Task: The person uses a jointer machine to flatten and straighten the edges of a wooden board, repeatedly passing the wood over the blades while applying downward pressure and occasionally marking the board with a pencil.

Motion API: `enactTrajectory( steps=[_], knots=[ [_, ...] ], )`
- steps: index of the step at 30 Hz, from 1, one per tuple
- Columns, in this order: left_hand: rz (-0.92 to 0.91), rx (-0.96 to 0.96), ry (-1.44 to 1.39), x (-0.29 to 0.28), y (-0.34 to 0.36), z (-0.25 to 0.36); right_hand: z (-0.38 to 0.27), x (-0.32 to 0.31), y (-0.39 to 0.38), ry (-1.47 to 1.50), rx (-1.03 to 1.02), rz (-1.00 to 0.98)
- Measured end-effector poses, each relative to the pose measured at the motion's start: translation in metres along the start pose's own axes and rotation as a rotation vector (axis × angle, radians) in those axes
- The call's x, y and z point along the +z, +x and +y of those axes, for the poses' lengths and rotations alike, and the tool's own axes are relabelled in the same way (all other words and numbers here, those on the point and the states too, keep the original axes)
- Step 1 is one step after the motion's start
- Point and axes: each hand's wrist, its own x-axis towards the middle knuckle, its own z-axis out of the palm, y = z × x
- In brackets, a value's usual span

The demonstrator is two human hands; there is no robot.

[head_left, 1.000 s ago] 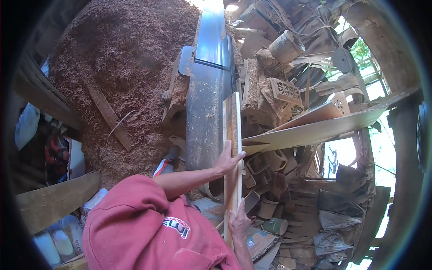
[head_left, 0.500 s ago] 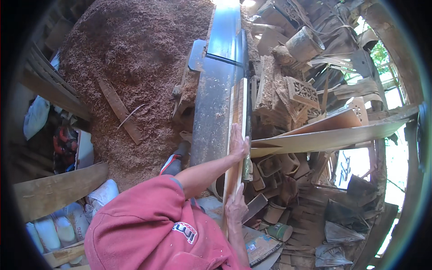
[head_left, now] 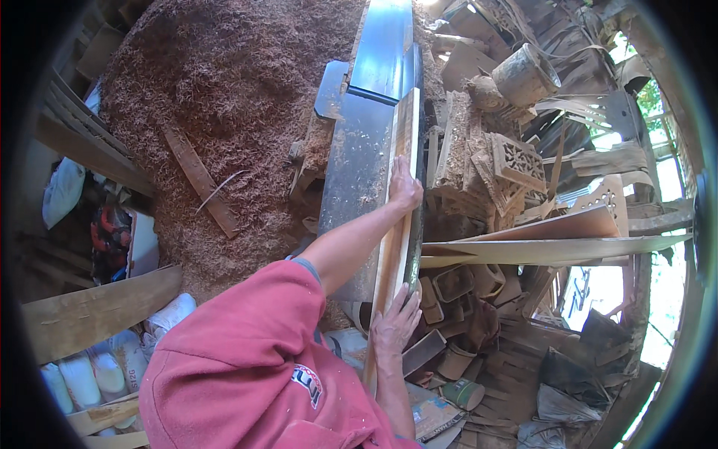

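A long narrow wooden board (head_left: 404,131) stands on edge along the right side of a dark metal jointer bed (head_left: 350,172). Its near end runs back beside my body. My left hand (head_left: 404,187) presses on the board about midway along the bed, fingers stretched forward along it. Closer to me, my right hand (head_left: 396,325) rests against the board near the bed's close end, fingers extended and spread. Past the board's far end lies the raised, shiny blue-grey far table (head_left: 381,52) of the jointer. Wood chips dot the bed.
A big heap of reddish shavings (head_left: 224,82) lies left of the machine, with a loose plank (head_left: 198,179) on it. Thin wooden panels (head_left: 553,247) jut out at right. Beyond are carved wood pieces (head_left: 520,161), a bucket (head_left: 526,75), and scrap.
The board has slid forward along the bed, its far end now near the raised table. My left hand has moved forward with it. The fingers of my right hand have spread.
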Motion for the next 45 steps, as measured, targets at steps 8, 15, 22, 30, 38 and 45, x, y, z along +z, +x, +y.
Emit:
enactTrajectory(
  steps=[8,15,22,30,38,45],
  knots=[
    [0.132,0.027,0.054,0.004,0.04,-0.006,-0.006,0.004,0.033,0.162,-0.035,0.008],
    [0.095,0.001,0.051,0.0,0.061,0.004,-0.012,0.004,0.058,0.149,-0.014,-0.02],
    [0.028,-0.005,0.008,-0.009,0.087,0.012,-0.018,0.003,0.084,0.164,-0.018,-0.021],
    [0.054,0.009,0.063,-0.008,0.119,0.012,-0.025,0.003,0.114,0.156,-0.042,0.002],
    [0.069,0.019,0.03,-0.009,0.15,0.012,-0.031,0.008,0.141,0.144,-0.061,0.033],
    [0.044,-0.008,-0.014,-0.016,0.174,0.026,-0.038,0.006,0.167,0.142,-0.04,0.007]
  ],
)
